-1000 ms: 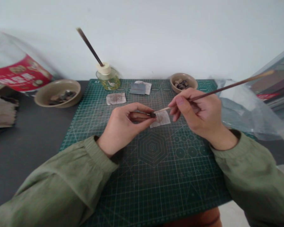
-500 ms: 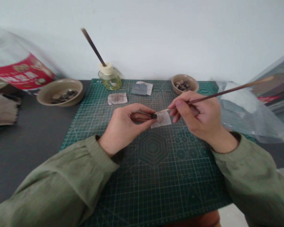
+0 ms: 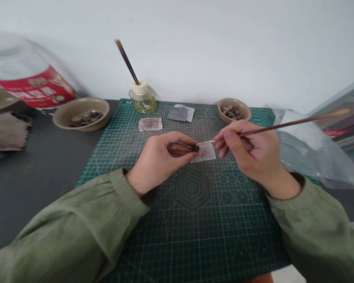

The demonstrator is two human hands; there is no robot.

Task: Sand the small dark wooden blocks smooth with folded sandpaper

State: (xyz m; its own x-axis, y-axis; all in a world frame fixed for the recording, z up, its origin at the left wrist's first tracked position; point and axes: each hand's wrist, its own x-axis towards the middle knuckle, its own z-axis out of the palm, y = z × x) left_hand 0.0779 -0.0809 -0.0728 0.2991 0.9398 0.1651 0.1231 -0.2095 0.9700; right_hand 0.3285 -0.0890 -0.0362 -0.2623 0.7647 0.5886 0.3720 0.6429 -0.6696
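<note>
Between thumb and fingertips, my left hand point(image 3: 165, 159) pinches a small dark piece point(image 3: 196, 148). My right hand point(image 3: 252, 151) grips a thin brush point(image 3: 279, 125) like a pen, its pale tip touching or very close to the dark piece. The other end of the brush points up to the right. Just beneath the fingertips, a stained white cloth pad point(image 3: 208, 152) lies on the green cutting mat point(image 3: 191, 236). Both hands are held above the mat.
Two bowls hold small pieces: one at left point(image 3: 57, 118), one at the back right point(image 3: 247, 114). A glass bottle point(image 3: 144, 103) holds upright brushes. Near it lie another stained pad point(image 3: 150, 124) and grey sandpaper point(image 3: 177, 114). A large jar point(image 3: 35, 84) stands left, a plastic bag point(image 3: 303, 153) right.
The view has shifted slightly, so most things appear a little further right. The dark piece looks turned a little between my left fingertips. Both hands keep their holds.
</note>
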